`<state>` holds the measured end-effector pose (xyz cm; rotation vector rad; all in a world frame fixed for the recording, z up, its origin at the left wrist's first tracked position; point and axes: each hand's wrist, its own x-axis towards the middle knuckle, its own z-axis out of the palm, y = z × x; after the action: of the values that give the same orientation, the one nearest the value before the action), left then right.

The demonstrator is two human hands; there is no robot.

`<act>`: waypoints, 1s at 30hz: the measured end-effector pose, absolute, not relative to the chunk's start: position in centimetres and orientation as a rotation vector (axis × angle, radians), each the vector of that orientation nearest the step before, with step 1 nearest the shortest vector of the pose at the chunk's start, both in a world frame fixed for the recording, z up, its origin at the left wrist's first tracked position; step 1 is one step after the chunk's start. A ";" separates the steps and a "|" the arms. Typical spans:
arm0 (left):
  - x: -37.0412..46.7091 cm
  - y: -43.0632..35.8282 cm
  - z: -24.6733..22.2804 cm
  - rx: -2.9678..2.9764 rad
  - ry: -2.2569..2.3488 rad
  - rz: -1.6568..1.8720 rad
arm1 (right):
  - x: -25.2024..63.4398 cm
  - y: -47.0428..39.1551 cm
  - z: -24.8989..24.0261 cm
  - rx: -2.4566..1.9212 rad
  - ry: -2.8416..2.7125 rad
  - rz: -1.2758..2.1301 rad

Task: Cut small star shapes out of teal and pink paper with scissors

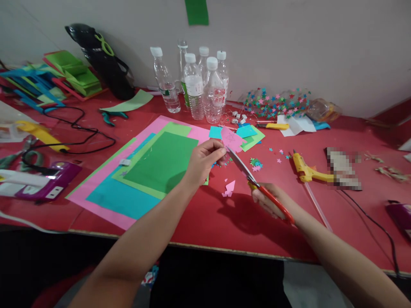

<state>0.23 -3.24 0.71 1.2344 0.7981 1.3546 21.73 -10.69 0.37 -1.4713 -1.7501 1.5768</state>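
My right hand [271,201] is wrapped round the red handles of a pair of scissors [274,202], whose blades point up and left. The blade tips are close beside my left hand [207,160], which is pinched closed just left of them; what lies between its fingers is too small to make out. Just beyond the blade tips is a pink paper piece [231,137] with a star drawn on it. Pink scraps [230,187] lie on the red table below the blades. Small coloured paper stars [256,163] sit in a little pile near the scissors.
Stacked coloured sheets [163,160] lie to the left. Plastic bottles [194,92] stand at the back, beside a star-filled bottle [276,102]. A yellow cutter [278,126] lies behind. On the right is a yellow glue gun [305,169] with a cord; pliers [112,116] lie back left.
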 end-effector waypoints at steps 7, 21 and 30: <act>0.2 -3.2 0.7 1.227 0.807 1.355 | 21.6 -10.7 0.5 -1.497 -1.715 1.573; 0.4 -3.2 0.4 1.203 0.826 1.350 | 21.3 -10.7 0.8 -1.547 -1.724 1.538; 0.1 -3.2 0.6 1.215 0.812 1.353 | 21.7 -10.5 0.7 -1.541 -1.725 1.581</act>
<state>0.14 -3.16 0.59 1.2154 0.8116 1.3530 21.68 -10.51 0.71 -1.5409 -1.7251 1.5809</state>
